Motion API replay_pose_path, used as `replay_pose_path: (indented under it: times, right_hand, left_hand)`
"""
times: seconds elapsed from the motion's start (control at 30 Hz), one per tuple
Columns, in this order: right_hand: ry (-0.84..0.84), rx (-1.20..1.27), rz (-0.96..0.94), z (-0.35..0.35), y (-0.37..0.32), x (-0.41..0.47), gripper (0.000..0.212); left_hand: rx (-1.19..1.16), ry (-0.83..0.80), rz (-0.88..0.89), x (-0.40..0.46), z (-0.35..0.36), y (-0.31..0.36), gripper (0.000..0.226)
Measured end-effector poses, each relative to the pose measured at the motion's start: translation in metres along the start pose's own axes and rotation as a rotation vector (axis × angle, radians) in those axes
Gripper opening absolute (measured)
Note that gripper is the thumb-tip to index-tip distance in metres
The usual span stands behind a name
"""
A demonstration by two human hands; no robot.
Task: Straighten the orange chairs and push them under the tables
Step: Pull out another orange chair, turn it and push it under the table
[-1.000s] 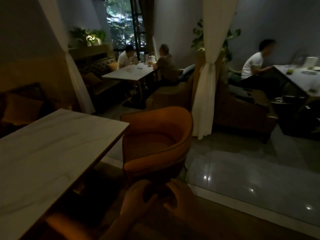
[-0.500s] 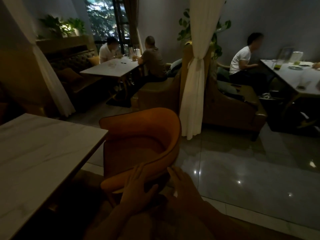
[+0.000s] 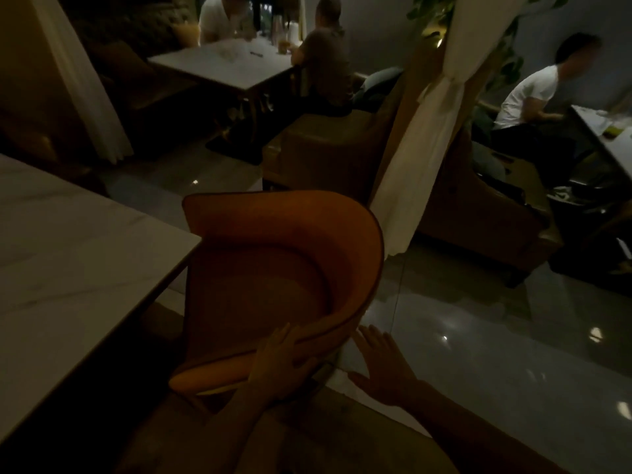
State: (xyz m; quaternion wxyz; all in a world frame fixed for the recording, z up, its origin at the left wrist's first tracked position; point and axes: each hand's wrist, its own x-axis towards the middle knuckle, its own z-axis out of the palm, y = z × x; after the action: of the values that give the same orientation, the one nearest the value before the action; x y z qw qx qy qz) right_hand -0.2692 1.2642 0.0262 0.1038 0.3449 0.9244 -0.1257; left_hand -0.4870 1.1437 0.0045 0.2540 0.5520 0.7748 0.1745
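An orange tub chair (image 3: 273,275) with a curved back stands in the middle, right beside the corner of a pale marble-topped table (image 3: 68,268) on the left. My left hand (image 3: 280,364) is wrapped over the near rim of the chair's backrest. My right hand (image 3: 383,367) is spread flat with fingers apart, just right of the chair's back; whether it touches the chair is unclear. The chair's legs are hidden in shadow.
A tied white curtain (image 3: 420,138) hangs just behind the chair. A brown sofa (image 3: 478,213) stands at right. People sit at a far table (image 3: 225,66) and at a table at the right edge (image 3: 608,138). Glossy tiled floor (image 3: 478,336) lies to the right.
The chair now sits closer and more to the right in view. My left hand has shifted onto the backrest rim, and my right hand has come off to the chair's right side.
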Motion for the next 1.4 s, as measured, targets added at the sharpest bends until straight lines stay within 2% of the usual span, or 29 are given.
replay_pose_path:
  times: [0.17, 0.3, 0.43, 0.53, 0.67, 0.77, 0.87, 0.93, 1.0, 1.1, 1.27, 1.4]
  right_hand:
    - [-0.131, -0.025, 0.01, 0.0, 0.022, 0.036, 0.081]
    - [-0.215, -0.04, -0.021, 0.002, 0.049, 0.067, 0.086]
    - [-0.217, -0.028, -0.114, 0.001, 0.082, 0.106, 0.087]
    - [-0.209, -0.074, -0.217, -0.007, 0.11, 0.141, 0.081]
    - [-0.307, -0.247, -0.356, -0.009, 0.15, 0.187, 0.083]
    - [-0.37, -0.353, -0.435, -0.01, 0.178, 0.223, 0.087]
    - [-0.413, -0.446, -0.564, -0.004, 0.197, 0.255, 0.091]
    - [-0.397, -0.487, -0.636, 0.003, 0.201, 0.273, 0.094]
    - [-0.412, -0.55, -0.694, 0.009, 0.199, 0.287, 0.094]
    - [-0.542, -0.667, -0.738, 0.002, 0.182, 0.299, 0.097]
    - [-0.541, -0.702, -0.815, -0.001, 0.176, 0.31, 0.109]
    - [-0.491, -0.729, -0.867, -0.001, 0.175, 0.311, 0.11]
  left_hand:
    - [-0.113, -0.021, -0.051, 0.024, 0.015, -0.025, 0.115]
    - [-0.157, -0.144, -0.172, 0.04, 0.029, -0.033, 0.112]
    - [-0.111, -0.175, -0.231, 0.064, 0.044, -0.033, 0.125]
    - [-0.112, -0.176, -0.322, 0.085, 0.055, -0.03, 0.111]
    - [-0.106, -0.158, -0.437, 0.108, 0.064, -0.019, 0.111]
    - [-0.035, -0.277, -0.485, 0.133, 0.073, -0.019, 0.124]
    - [0.065, -0.422, -0.535, 0.151, 0.087, -0.018, 0.109]
    - [0.094, -0.451, -0.556, 0.161, 0.095, -0.017, 0.103]
    - [0.114, -0.485, -0.582, 0.17, 0.101, -0.016, 0.11]
    - [0.167, -0.528, -0.625, 0.185, 0.108, -0.018, 0.124]
    - [0.192, -0.533, -0.633, 0.206, 0.117, -0.02, 0.138]
    - [0.247, -0.508, -0.598, 0.215, 0.118, -0.023, 0.141]
